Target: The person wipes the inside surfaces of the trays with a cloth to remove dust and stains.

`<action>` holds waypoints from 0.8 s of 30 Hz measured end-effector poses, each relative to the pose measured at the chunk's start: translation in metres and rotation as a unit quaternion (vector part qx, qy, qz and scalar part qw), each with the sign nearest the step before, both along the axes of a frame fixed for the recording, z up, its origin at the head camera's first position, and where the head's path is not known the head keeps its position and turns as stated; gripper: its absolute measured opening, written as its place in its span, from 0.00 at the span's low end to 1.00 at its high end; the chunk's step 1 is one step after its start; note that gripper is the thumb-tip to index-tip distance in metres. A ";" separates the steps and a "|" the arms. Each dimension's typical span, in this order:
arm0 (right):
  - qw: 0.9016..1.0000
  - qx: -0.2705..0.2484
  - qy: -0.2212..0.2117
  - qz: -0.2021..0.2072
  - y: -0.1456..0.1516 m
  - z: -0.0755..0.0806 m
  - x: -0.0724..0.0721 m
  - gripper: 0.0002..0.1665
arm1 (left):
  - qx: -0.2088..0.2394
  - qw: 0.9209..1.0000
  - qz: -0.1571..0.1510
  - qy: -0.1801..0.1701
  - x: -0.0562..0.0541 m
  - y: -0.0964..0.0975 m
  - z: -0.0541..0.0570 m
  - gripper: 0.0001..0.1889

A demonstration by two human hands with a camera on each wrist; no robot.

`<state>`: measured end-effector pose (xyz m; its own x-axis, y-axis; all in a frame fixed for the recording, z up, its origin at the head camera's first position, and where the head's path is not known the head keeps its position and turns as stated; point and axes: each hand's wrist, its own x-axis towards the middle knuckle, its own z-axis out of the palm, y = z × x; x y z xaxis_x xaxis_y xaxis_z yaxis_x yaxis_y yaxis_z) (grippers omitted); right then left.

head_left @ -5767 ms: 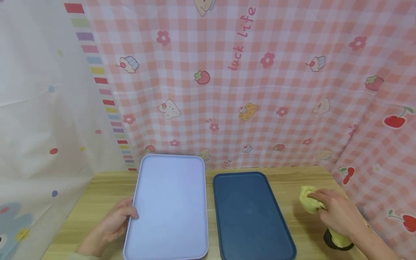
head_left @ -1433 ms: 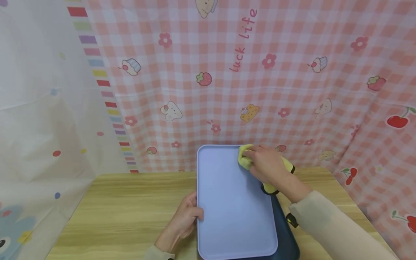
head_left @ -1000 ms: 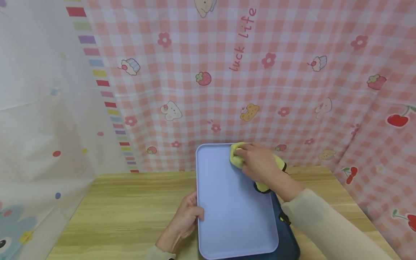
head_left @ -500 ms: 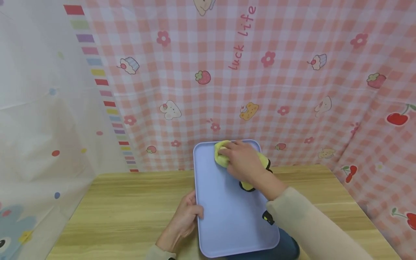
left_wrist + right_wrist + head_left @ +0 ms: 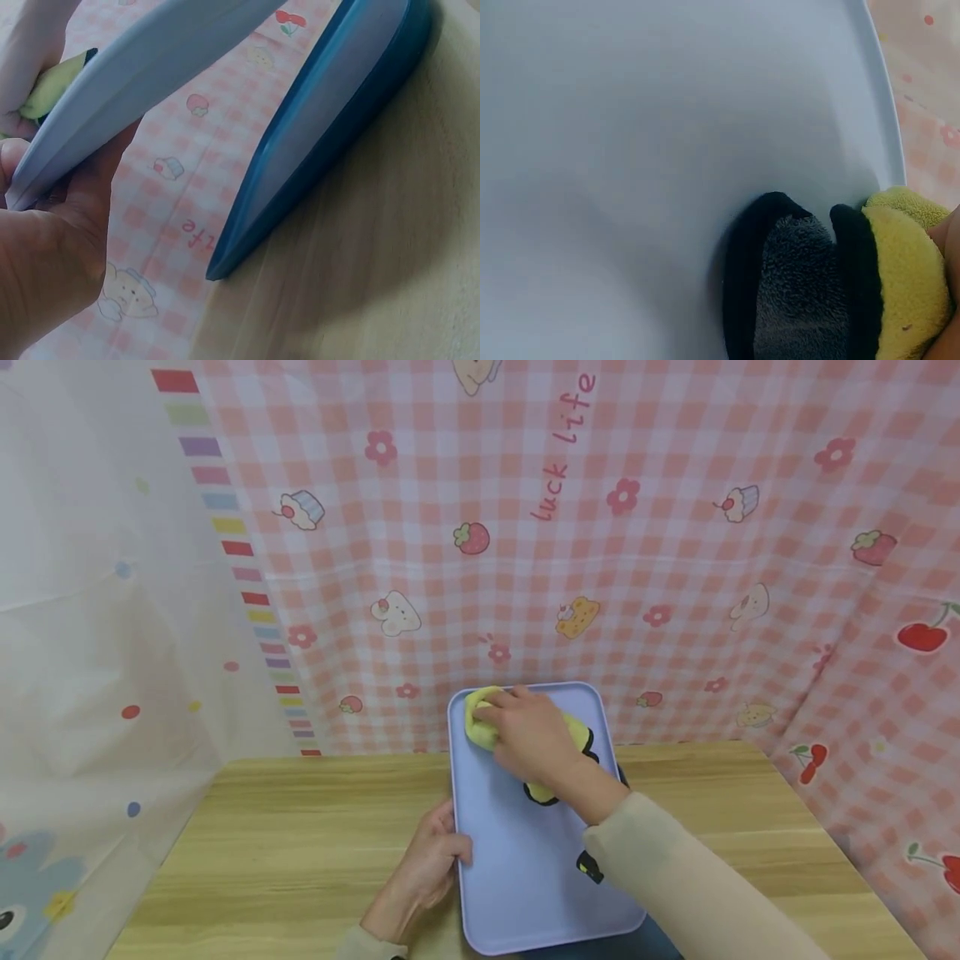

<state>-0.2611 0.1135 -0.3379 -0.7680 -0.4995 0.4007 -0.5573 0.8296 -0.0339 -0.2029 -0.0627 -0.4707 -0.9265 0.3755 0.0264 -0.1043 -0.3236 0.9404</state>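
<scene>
A pink gingham curtain (image 5: 600,568) printed with cupcakes, strawberries and cherries hangs behind a light wooden counter (image 5: 285,843); a white dotted sheet (image 5: 112,610) covers the left side.

Two flat rectangular plastic trays are present. The pale lavender tray (image 5: 525,877) is tilted, its far edge raised toward the curtain and its near edge low by the counter's front edge. The left wrist view shows it lifted clear of the dark blue tray (image 5: 330,142), which lies flat on the counter beneath it. In the head view only a blue sliver (image 5: 652,935) shows at the lavender tray's near right corner.

The left hand (image 5: 431,868) grips the long left edge of the lavender tray, thumb on the upper face and fingers (image 5: 45,277) curled under the rim. This grip appears to prop the tray at an angle and steady it against pressure from above.

One cloth is in use: a yellow plush cloth with black and grey trim (image 5: 558,756). The right hand (image 5: 528,735) presses it onto the lavender tray near the far left corner. Its fingers are bent over the bunched yellow end, clamped on the cloth. The right wrist view shows the cloth's dark trim (image 5: 795,292) flat against the tray face, just inside the rim. The tilt likely presents the tray face to the wiping hand.
</scene>
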 end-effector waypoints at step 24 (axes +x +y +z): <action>0.995 0.066 0.040 0.063 -0.010 -0.012 0.016 0.32 | -0.005 1.000 0.024 -0.013 0.001 0.003 0.002 0.45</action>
